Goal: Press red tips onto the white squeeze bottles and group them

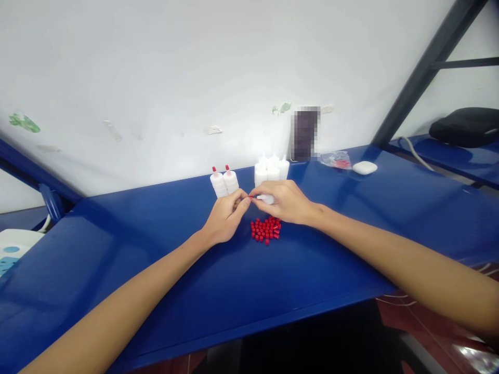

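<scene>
My left hand (228, 214) is closed, its thumb and fingertips pinching a small red cap (250, 197). My right hand (286, 201) is closed around a white nozzle bottle (267, 199). The bottle's narrow tip points left at the red cap, and the hand hides most of its body. Just below the hands lies a cluster of loose red caps (265, 230) on the blue table. Behind my left hand stand two white bottles (224, 183) with red caps on their tips. Several uncapped white bottles (272, 170) stand grouped behind my right hand.
The blue table (187, 306) runs along a white wall. A pixelated dark upright object (305, 134) leans there. Right of it are a clear plastic bag (336, 160) with red bits and a white rounded object (365, 168). A power strip (15, 249) sits at far left.
</scene>
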### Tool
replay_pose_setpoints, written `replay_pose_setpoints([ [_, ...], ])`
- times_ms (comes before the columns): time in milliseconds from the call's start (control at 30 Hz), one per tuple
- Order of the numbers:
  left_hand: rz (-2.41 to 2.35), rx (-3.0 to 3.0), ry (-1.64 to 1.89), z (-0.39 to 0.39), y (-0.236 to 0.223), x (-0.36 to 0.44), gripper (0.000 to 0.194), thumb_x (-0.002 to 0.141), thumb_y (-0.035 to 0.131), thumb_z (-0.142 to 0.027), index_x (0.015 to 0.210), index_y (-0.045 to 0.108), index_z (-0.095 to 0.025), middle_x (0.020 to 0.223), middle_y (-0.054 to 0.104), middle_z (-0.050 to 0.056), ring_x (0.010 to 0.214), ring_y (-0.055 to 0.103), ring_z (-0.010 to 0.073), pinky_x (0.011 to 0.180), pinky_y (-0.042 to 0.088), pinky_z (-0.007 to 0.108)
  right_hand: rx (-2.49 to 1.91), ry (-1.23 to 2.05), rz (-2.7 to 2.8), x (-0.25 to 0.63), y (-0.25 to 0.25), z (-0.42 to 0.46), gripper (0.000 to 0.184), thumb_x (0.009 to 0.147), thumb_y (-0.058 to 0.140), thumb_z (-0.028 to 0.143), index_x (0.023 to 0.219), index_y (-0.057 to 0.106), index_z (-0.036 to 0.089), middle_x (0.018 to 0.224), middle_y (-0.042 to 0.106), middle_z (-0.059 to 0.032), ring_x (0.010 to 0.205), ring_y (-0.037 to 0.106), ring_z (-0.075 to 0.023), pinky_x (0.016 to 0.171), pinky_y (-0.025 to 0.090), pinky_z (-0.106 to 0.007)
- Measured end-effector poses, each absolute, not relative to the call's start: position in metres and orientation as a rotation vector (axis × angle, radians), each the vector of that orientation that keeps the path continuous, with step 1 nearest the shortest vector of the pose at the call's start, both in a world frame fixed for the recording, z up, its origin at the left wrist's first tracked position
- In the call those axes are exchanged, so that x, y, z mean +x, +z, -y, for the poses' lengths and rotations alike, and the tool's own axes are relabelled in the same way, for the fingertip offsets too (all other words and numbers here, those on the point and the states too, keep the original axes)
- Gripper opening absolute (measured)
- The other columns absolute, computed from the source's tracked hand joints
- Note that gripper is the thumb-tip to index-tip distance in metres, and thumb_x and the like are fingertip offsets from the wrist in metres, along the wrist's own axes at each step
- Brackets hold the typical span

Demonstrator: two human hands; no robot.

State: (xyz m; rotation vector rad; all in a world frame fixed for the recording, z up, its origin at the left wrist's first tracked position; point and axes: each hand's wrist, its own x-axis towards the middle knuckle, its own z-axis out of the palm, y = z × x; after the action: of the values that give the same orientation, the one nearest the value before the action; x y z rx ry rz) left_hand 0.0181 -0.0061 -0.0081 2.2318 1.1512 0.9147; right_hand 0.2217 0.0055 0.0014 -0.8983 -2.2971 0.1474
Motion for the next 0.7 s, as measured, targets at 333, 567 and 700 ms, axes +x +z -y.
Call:
replay_pose_setpoints([
  [333, -1.075, 2.35, 1.146, 0.013, -0.011, 0.018, 0.025, 0.1, 0.042, -0.033, 0.085, 0.054, -0.017, 0.061, 0.044, -0.005, 0.054, 0.037, 0.0087, 0.056, 0.032, 0.023, -1.037, -0.005, 2.374, 0.22, 0.003, -0.005, 0.03, 0.09, 0.055, 0.046, 0.091, 0.07, 0.019, 0.085, 0.071, -0.0036, 0.072, 0.06, -0.0151, 0.059, 0.031, -0.026],
  [567, -0.925, 2.512, 1.07, 0.013, -0.014, 0.017, 0.021, 0.1, 0.044, -0.03, 0.089, 0.056, -0.017, 0.069, 0.055, -0.004, 0.059, 0.047, 0.0088, 0.061, 0.036, 0.022, -1.04, -0.175, 2.475, 0.215, 0.011, 0.005, 0.03, 0.087, 0.051, 0.042, 0.073, 0.061, 0.017, 0.071, 0.063, -0.0015, 0.058, 0.043, -0.0113, 0.053, 0.017, -0.028],
  [700, -0.831, 2.497, 1.066, 0.014, -0.013, 0.017, 0.024, 0.1, 0.044, -0.03, 0.085, 0.056, -0.017, 0.071, 0.056, -0.003, 0.061, 0.048, 0.0093, 0.062, 0.037, 0.023, -0.988, -0.256, 2.572, 0.214, 0.012, 0.007, 0.036, 0.091, 0.043, 0.041, 0.074, 0.062, 0.016, 0.067, 0.061, -0.003, 0.055, 0.038, -0.0113, 0.053, 0.014, -0.029],
])
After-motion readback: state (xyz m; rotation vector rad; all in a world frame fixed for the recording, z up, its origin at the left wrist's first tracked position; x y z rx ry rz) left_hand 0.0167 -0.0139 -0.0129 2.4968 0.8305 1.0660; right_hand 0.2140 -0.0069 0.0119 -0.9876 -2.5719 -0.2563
